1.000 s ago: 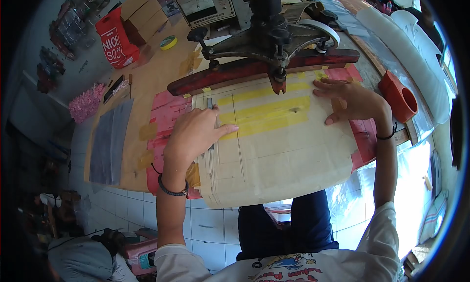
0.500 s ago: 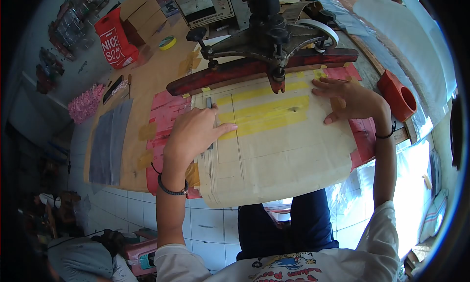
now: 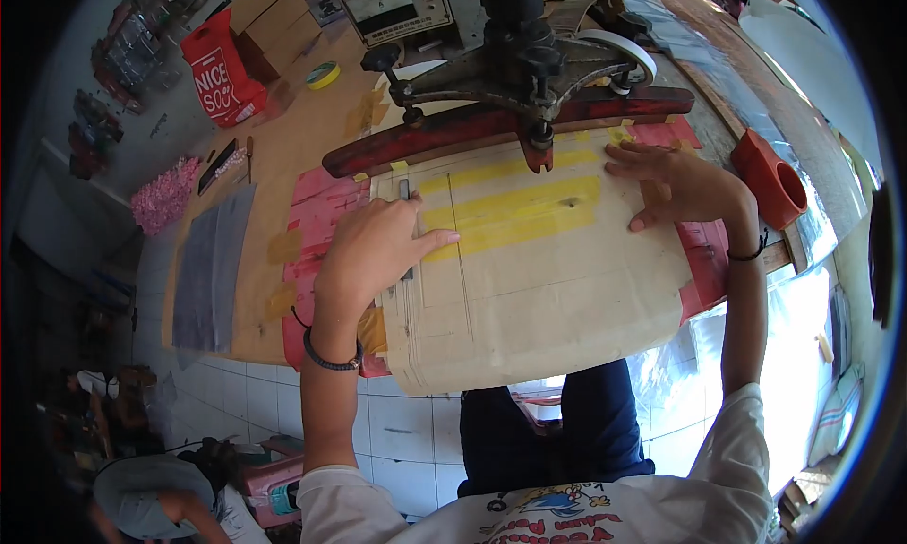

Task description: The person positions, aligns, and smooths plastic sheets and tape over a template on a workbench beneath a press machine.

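Note:
A cream sheet (image 3: 557, 327) with pencil lines and yellow tape strips (image 3: 529, 213) lies over the table's front edge, on red-taped material. My left hand (image 3: 368, 246) presses on its left side, thumb stretched out over the sheet. A narrow grey metal strip (image 3: 404, 190) runs under that hand, which partly hides it. At the sheet's upper right, my right hand (image 3: 685, 187) rests with its fingers apart. Just beyond both hands stands a press head with a long red-edged bar (image 3: 425, 139), low over the sheet's far edge.
A machine box with a dial (image 3: 392, 10) stands behind the bar. To the right is a red ring-shaped block (image 3: 770, 180). Leftward lie a dark translucent sheet (image 3: 213, 275), yellow tape roll (image 3: 322, 75) and red bag (image 3: 222, 76). Another person (image 3: 156, 501) is at lower left.
The view has shifted slightly. Both my hands stay in nearly the same places on the sheet. At lower left, the other person has moved, and more of their arms shows.

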Motion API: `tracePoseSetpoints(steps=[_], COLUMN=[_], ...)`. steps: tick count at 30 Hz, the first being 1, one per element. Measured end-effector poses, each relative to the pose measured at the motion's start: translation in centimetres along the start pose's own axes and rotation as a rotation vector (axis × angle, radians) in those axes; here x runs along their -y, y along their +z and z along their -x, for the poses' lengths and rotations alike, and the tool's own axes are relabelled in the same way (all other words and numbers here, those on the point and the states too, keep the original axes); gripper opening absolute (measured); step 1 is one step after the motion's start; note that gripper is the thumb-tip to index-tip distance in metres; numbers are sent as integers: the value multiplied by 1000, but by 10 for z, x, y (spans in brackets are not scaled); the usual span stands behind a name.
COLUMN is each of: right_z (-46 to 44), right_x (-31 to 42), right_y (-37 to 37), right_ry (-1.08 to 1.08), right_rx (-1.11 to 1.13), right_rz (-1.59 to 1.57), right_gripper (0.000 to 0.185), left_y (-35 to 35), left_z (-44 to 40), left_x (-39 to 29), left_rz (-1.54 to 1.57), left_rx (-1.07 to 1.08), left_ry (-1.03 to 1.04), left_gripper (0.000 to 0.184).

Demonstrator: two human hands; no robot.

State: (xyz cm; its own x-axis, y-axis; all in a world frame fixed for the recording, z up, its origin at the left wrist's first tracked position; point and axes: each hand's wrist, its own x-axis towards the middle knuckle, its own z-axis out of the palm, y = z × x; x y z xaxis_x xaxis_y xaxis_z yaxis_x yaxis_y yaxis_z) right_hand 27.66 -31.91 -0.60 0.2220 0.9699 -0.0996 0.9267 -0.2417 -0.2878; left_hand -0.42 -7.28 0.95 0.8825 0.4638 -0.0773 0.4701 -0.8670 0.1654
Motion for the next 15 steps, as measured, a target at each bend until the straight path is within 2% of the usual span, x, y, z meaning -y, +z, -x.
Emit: tracePoseSetpoints(steps=[5, 10, 13, 15], right_z=[-1, -2, -4, -4], right_x=[-3, -1, -5, -4], right_y=[1, -2, -2, 1], right_ry=[-7, 6, -24, -4], right_rx=[-6, -3, -16, -53], right_rz=[-59, -45, -93, -167], right_gripper=[83, 80, 72, 58], left_y=[8, 6, 0, -2], left_z=[-3, -3, -8, -9], left_x=[9, 11, 11, 14], left_rz=[-41, -11, -5, 4], left_rx=[-111, -119, -53, -40], left_ry=[75, 56, -11, -20], left_gripper=[51, 50, 54, 58])
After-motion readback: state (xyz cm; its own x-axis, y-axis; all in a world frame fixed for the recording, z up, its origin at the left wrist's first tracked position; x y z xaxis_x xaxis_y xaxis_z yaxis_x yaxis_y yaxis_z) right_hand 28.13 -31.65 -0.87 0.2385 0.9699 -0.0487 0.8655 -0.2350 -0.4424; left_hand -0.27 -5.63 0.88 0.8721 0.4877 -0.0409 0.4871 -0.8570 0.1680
